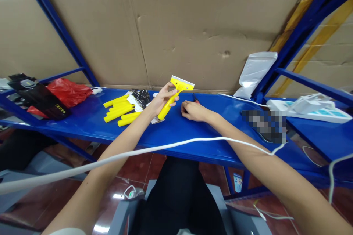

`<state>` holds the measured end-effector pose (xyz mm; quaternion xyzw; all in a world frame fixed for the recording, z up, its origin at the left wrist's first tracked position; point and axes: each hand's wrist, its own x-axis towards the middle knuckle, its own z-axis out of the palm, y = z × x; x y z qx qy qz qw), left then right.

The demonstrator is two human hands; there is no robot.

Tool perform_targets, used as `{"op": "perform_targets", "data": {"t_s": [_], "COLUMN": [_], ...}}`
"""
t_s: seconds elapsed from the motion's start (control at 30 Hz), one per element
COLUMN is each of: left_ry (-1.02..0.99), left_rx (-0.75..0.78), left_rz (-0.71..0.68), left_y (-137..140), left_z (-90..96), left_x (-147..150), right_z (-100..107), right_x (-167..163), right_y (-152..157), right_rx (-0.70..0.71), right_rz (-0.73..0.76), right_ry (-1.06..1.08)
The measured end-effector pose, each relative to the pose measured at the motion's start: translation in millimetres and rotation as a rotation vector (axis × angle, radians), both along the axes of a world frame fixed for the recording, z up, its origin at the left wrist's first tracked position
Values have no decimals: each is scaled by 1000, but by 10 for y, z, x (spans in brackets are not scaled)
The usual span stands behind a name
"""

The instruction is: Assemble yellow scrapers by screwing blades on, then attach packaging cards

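Note:
A yellow scraper [168, 103] with a wide metal-edged head is in my left hand [164, 99], which is closed around it just above the blue shelf. Its head points up and away, and its handle slants down toward me. My right hand [193, 111] rests on the shelf to the right, fingers curled in. A thin dark and red object [196, 99] shows just behind that hand; whether the fingers grip it is hidden. Left of my left hand lie several yellow scraper handles [120, 112] with black-and-white printed cards [139, 99].
A black bottle [38, 97] and a red plastic bag [68, 92] sit at the left. On the right are a phone [266, 125], a white power strip [309, 111] and a white pouch [255, 73]. A white cable [165, 147] crosses in front of both forearms. Cardboard [193, 29] backs the shelf.

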<state>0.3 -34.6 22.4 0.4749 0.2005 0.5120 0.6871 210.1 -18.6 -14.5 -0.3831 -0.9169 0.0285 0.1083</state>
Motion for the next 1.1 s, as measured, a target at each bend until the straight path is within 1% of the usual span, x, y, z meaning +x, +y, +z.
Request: {"op": "perform_targets", "data": {"t_s": [0.1,0.2,0.47,0.63,0.8,1.0,1.1], "left_ry": [-6,-7,-2,7,-3,-15,-22], "left_rx": [-20,-23,21,41,32,12,11], "left_rz": [8,7,3,-10,16,66,68], "left_y": [1,4,33,47,38,80,102], "left_z": [1,-4,-23,-30,-12,-16,-30], "left_x": [-4,-6,-8,-14,-16,-42,-54], "right_z": [9,2,3,-54,-89,-75,-70], "right_x": [21,20,130,154,151,171,174], "right_y": [-25,-22,71,97,94,124,126], "right_rx": [-27,-38,-68,-41,-13,-20,-32], "right_rz": [60,91,121,113,117,160,187], "right_ry": [21,48,121,173,264,419,473]}}
